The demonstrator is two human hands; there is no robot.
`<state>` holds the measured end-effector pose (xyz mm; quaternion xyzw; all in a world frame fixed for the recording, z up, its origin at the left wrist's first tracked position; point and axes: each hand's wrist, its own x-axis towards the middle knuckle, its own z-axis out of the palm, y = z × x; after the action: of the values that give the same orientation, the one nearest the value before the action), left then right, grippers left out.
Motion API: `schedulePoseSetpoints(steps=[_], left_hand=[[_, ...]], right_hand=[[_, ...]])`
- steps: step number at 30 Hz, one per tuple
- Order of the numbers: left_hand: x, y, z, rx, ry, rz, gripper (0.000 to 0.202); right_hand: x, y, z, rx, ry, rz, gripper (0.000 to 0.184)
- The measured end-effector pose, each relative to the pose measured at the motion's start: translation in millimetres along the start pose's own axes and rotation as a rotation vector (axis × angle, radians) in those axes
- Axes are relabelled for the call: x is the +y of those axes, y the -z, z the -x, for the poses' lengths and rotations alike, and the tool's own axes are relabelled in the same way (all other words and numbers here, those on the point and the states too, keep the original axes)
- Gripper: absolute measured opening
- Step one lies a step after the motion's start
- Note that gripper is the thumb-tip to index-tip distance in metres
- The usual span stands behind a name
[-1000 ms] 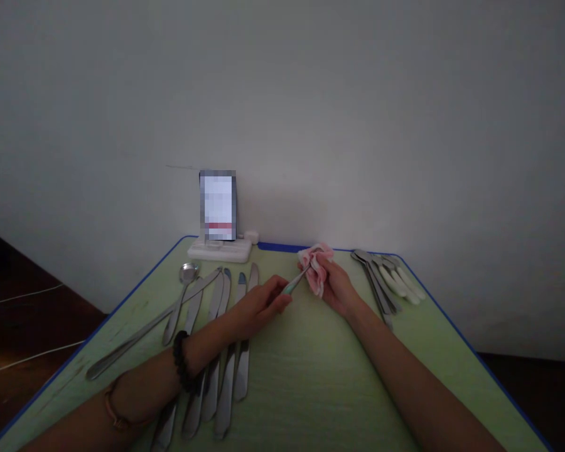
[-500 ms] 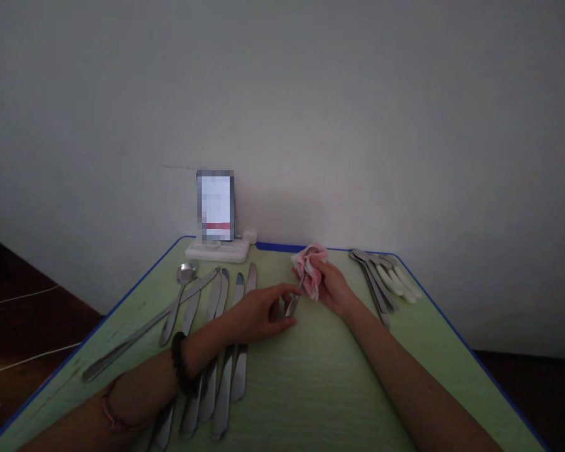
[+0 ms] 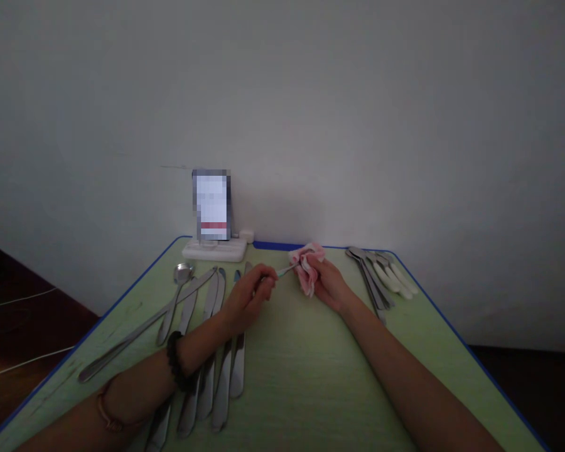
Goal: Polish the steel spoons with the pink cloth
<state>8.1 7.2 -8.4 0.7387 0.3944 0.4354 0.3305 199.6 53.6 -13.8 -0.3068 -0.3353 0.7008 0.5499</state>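
Over the middle of the table, my left hand [image 3: 250, 296] is closed round the handle of a thin metal piece of cutlery with a pale handle [image 3: 288, 270]. The far end of that cutlery is wrapped in a pink and white cloth [image 3: 307, 276], so its kind is hidden. My right hand [image 3: 328, 282] grips the cloth around it. Below and beside my left forearm lie several metal table knives [image 3: 222, 389], partly covered by the arm. A long-handled spoon [image 3: 182, 272] rests among them, its bowl towards the wall.
To the right lie several metal spoons [image 3: 370, 276] and several pieces with white handles [image 3: 392, 276]. A phone with a blurred screen [image 3: 213, 204] stands on a white base [image 3: 216, 250] at the back. The green table [image 3: 311, 389] has a blue edge and meets a wall [image 3: 358, 125].
My left hand has turned and shifted up and slightly left, with fingers now wrapped round the handle. The cutlery lies flatter than before. My right hand stays on the cloth.
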Motion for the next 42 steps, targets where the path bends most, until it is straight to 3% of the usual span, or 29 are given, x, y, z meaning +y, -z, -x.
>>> schedulePoseSetpoints(steps=[7, 21, 27, 32, 38, 42], left_hand=[[-8.5, -7.2, 0.4, 0.119, 0.003, 0.249, 0.03], [-1.6, -4.4, -9.1, 0.313, 0.077, 0.385, 0.025], [-5.3, -3.8, -11.5, 0.358, 0.013, 0.369, 0.04], [-7.3, -4.1, -9.2, 0.269, 0.018, 0.271, 0.043], [-0.8, -3.9, -3.8, 0.092, 0.117, 0.091, 0.027], [-2.0, -4.1, -3.4, 0.08, 0.087, -0.016, 0.024]], right_hand=[[-1.8, 0.9, 5.9, -0.155, -0.114, 0.162, 0.014], [-12.9, 8.1, 11.9, -0.335, -0.32, 0.422, 0.02], [-17.0, 5.1, 15.4, -0.416, -0.319, 0.577, 0.021], [-16.5, 3.8, 15.6, -0.421, -0.305, 0.596, 0.024], [-14.8, 2.2, 14.3, -0.426, -0.284, 0.582, 0.03], [-14.5, 0.1, 13.7, -0.386, -0.318, 0.616, 0.033]])
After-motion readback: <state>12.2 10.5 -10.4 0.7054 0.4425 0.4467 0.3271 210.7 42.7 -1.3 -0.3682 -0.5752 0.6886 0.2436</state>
